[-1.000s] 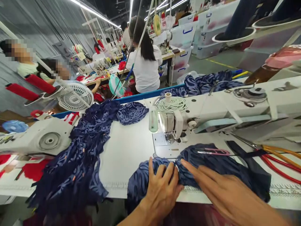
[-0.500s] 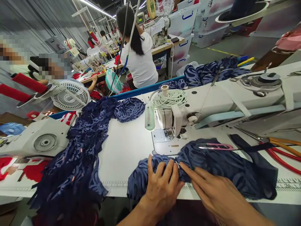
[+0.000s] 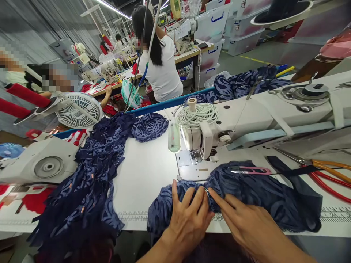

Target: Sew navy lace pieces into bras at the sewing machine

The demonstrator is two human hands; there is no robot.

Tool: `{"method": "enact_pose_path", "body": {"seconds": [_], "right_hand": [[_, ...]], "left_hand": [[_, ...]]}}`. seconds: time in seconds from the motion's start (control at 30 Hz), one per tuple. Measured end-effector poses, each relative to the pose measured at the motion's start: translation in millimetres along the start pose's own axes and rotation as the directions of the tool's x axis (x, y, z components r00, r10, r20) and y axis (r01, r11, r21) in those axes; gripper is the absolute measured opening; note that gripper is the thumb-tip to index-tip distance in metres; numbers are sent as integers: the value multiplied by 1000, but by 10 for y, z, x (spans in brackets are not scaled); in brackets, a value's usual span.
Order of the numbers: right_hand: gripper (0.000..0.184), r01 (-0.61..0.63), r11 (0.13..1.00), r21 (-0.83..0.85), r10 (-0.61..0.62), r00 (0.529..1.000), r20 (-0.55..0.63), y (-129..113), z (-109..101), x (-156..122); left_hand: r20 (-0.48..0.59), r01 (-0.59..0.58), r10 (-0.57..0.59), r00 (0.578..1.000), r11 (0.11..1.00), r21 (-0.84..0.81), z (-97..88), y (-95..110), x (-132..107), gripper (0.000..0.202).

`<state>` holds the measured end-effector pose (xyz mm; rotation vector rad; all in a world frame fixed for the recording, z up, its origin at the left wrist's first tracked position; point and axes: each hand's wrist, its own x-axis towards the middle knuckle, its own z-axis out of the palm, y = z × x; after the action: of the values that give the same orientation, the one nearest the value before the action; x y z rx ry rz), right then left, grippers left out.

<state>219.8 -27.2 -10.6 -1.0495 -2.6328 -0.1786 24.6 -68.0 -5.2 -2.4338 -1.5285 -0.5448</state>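
Lying on the counter [image 3: 141, 175], navy fabric [image 3: 160, 208] runs beneath the left hand [image 3: 189, 215] and right hand [image 3: 246, 219]; whether either grip pinches it, I can't tell. A sharp tug could dislodge the pink snips [image 3: 257, 170].

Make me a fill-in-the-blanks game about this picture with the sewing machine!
1. The left hand and right hand touch fabric coloured dark ____.
2. The snips lying on that fabric have a ____ handle.
3. The coil of pale cord sits on the sewing ____.
4. The big thread spools at far left are ____.

Missing words: blue; pink; machine; red.
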Motion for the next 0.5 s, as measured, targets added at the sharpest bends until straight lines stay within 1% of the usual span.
{"method": "enact_pose_path", "body": {"seconds": [0.13, 0.2, 0.27, 0.4, 0.5], "right_hand": [[67, -34, 987, -156, 48, 995, 85, -143, -1, 32], [74, -29, 976, -217, 55, 992, 117, -201, -1, 47], [79, -17, 966, -259, 49, 991, 121, -220, -2, 57], [76, 43, 960, -276, -5, 991, 136, -164, -12, 78], [70, 78, 968, -239, -41, 987, 157, -102, -13, 88]], "left_hand": [[-8, -71, 71, 997, 998, -2, 9, -30, 17, 43], [-3, -81, 81, 997, 997, 1, 13, -34, 13, 43], [4, -77, 77, 997, 997, 8, 11, -27, 3, 43], [6, -74, 74, 997, 997, 21, -3, 5, -6, 44], [5, -61, 61, 998, 998, 16, -16, 17, -5, 46]]}}
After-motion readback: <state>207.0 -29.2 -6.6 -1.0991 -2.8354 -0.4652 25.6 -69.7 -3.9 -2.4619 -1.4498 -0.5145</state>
